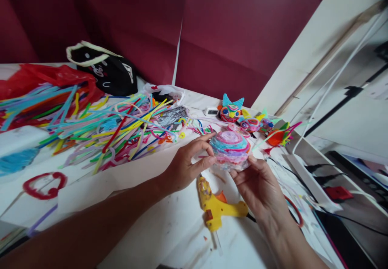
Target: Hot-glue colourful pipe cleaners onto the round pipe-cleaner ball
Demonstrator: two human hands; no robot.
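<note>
Between my hands is a rounded ball wound from pipe cleaners (230, 149), with coils of pink, blue and purple and a paler, whitish underside. My left hand (189, 162) holds its left side, thumb and fingers against the coils. From the lower right, my right hand (257, 184) supports it, the thumb on the side and the fingers partly hidden beneath. Just below the ball, a yellow hot glue gun (222, 209) lies on the white table (169, 224), its cord passing behind my right wrist.
Loose coloured pipe cleaners (121, 123) spread across the left, beside a red plastic bag (54, 75) and a black bag (106, 70). Behind the ball stand a pipe-cleaner owl figure (230, 113) and a small digital display (211, 111). A power strip (315, 180) lies right.
</note>
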